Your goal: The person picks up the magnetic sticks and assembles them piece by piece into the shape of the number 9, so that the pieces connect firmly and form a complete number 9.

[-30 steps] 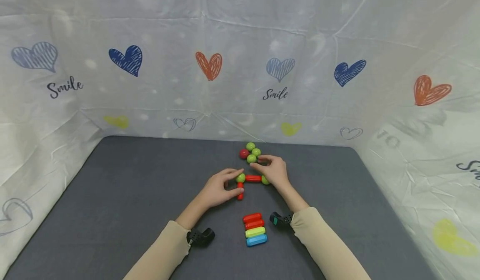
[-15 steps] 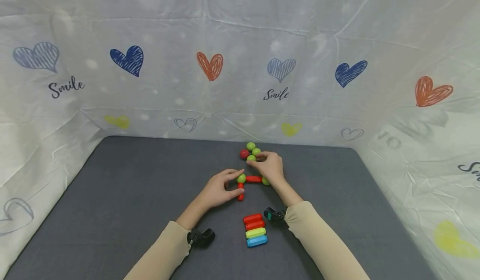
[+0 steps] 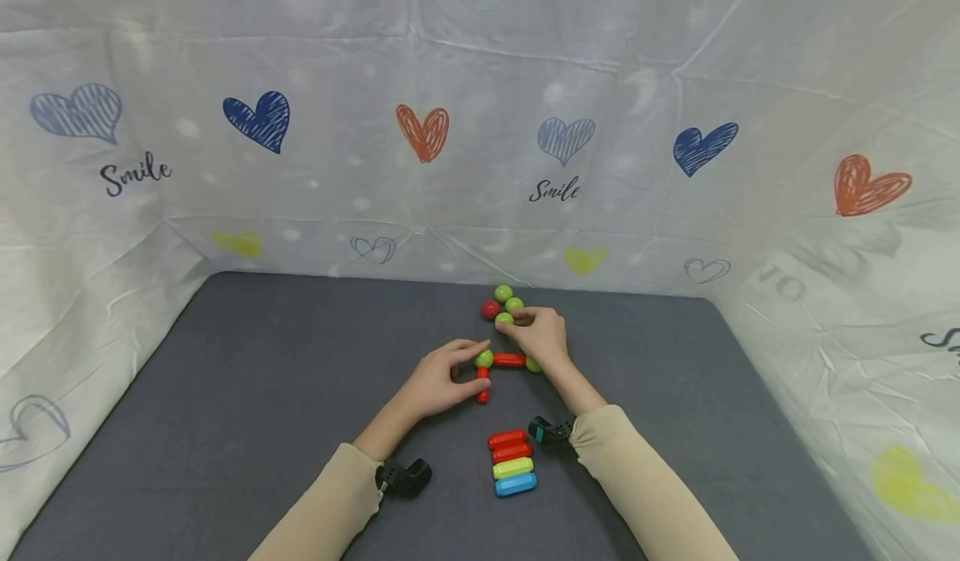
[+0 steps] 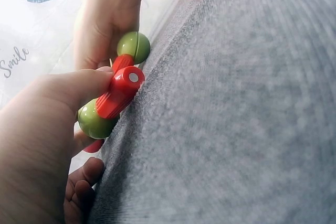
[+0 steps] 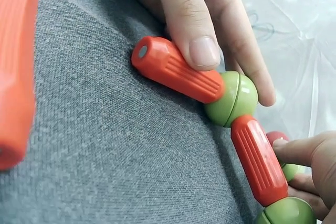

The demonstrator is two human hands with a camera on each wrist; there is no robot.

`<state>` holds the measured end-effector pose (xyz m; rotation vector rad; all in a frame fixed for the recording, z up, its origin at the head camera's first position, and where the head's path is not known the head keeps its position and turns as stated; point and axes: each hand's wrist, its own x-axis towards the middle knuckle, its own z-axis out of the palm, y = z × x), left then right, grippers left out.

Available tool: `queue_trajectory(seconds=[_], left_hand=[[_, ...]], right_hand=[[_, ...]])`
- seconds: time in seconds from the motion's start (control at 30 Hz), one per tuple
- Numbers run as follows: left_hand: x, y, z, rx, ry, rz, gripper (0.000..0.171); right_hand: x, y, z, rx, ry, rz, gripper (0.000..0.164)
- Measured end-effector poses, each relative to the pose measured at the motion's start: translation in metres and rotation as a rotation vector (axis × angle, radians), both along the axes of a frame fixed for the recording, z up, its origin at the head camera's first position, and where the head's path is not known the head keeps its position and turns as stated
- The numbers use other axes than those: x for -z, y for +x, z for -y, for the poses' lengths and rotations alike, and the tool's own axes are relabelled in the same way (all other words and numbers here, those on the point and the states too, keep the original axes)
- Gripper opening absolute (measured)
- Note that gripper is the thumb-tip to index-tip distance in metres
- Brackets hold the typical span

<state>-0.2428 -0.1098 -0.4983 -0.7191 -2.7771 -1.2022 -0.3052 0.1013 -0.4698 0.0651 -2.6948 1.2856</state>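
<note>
My left hand (image 3: 442, 379) grips an L-shaped magnetic piece, its thumb on a red magnetic rod (image 4: 119, 93) and its fingers by the green ball (image 3: 484, 359) at the corner. From that ball a second red rod (image 5: 258, 158) runs right to another green ball (image 5: 289, 213), partly behind my right wrist in the head view. Farther back, my right hand (image 3: 543, 336) pinches a green ball (image 3: 503, 318) between thumb and fingers, at the near end of a small cluster. A red ball (image 3: 491, 310) and two green balls (image 3: 514, 305) sit right beside it.
Nearer the front, two red rods (image 3: 507, 438), a yellow-green rod (image 3: 513, 468) and a blue rod (image 3: 515, 484) lie stacked side by side on the grey tabletop (image 3: 300, 378). A white sheet printed with hearts (image 3: 465, 194) rises behind the table's far edge.
My right hand has moved slightly left to the nearest green ball of the cluster and closed its fingertips on it. My left hand stays on the L-shaped piece.
</note>
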Motion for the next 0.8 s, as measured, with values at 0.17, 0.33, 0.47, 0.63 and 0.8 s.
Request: queue_trajectory(seconds=[0.17,0.33,0.47,0.63,0.8], left_hand=[[0.0,0.0,0.0,0.0,-0.001,-0.007,0.064],[0.0,-0.001,0.0,0.006,0.004,-0.011,0.064],[0.0,-0.001,0.0,0.006,0.004,-0.006,0.064],[0.0,-0.001,0.0,0.004,0.006,-0.007,0.064],[0.0,-0.001,0.0,0.003,0.003,-0.003,0.064]], right_hand=[[-0.003,0.004,-0.005,-0.011,-0.023,0.011,0.042],[-0.008,0.014,-0.016,-0.043,-0.022,-0.036,0.043],[-0.012,0.027,-0.026,-0.097,-0.018,-0.08,0.041],[-0.014,0.045,-0.038,-0.198,-0.049,-0.134,0.042],[-0.01,0.064,-0.048,-0.312,-0.104,-0.142,0.037]])
